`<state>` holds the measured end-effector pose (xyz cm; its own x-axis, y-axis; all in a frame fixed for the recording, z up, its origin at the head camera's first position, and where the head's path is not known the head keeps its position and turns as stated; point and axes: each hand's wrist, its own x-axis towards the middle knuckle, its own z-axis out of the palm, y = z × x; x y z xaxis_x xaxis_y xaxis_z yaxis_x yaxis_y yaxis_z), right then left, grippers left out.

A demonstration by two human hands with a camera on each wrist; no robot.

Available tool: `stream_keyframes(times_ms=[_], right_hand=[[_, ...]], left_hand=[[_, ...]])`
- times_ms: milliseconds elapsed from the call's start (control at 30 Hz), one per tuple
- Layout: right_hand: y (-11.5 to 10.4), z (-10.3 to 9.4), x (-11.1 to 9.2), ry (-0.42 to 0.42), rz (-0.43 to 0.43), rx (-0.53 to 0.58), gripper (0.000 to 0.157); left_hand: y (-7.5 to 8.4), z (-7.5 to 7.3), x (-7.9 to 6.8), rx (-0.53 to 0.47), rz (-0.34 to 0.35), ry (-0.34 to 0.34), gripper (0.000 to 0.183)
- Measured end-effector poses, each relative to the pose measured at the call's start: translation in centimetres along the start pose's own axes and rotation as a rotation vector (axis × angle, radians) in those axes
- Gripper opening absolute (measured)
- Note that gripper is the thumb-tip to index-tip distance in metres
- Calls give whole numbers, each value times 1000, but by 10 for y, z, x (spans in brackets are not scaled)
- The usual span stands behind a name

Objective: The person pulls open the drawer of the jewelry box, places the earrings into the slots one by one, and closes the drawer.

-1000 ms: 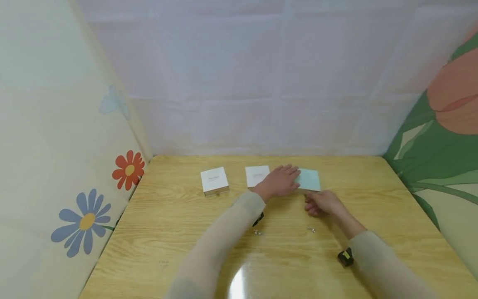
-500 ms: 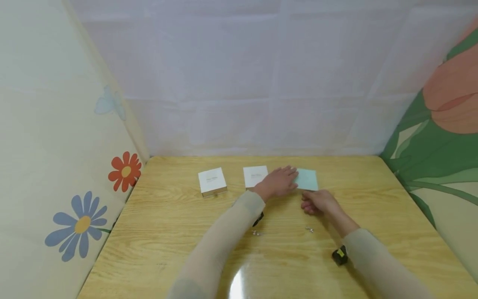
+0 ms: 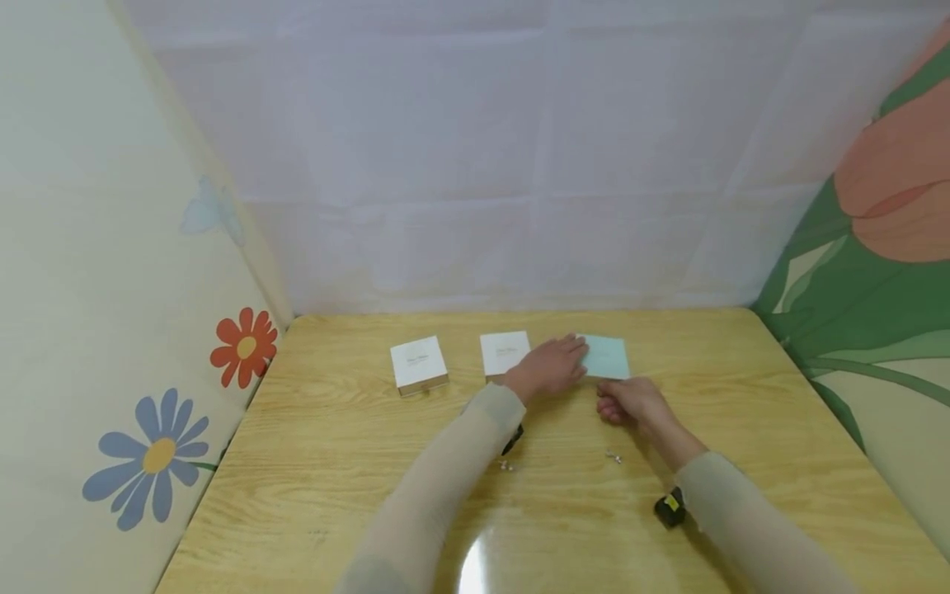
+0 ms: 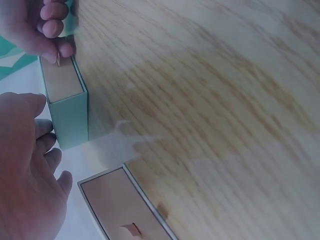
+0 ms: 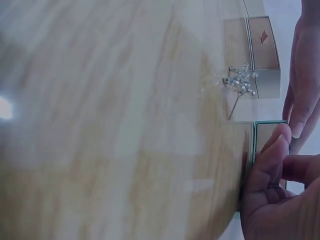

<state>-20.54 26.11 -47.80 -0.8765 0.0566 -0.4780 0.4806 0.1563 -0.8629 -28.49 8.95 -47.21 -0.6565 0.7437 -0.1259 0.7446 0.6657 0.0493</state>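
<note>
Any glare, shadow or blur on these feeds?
Head: a glare streak on the table at the bottom edge, blurry lettering on the white boxes. Left wrist: a darker patch right of the teal box in frame, shadow or reflection unclear. Right wrist: a glare spot at the left edge, wood grain blurred.

Glossy wd-grain tbl (image 3: 326, 478); matt mint box (image 3: 609, 356).

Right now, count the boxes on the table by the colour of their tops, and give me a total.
White: 2 (left box, middle box)
Mint green: 1 (right box)
Total: 3
</note>
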Motion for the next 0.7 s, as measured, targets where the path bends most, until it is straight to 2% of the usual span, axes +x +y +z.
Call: stream_keyframes(times_ms=[200,467,700], right_hand=[[1,0,2,-2,1,-19,25],[2,0,2,-7,-6,-53,32],[1,0,1,-2,5,-31,25]], left_hand=[[-1,3,2,-6,2,7,57],[1,1,1,5,5,-12,57],[2,-4,-2,9,12,-27,57]])
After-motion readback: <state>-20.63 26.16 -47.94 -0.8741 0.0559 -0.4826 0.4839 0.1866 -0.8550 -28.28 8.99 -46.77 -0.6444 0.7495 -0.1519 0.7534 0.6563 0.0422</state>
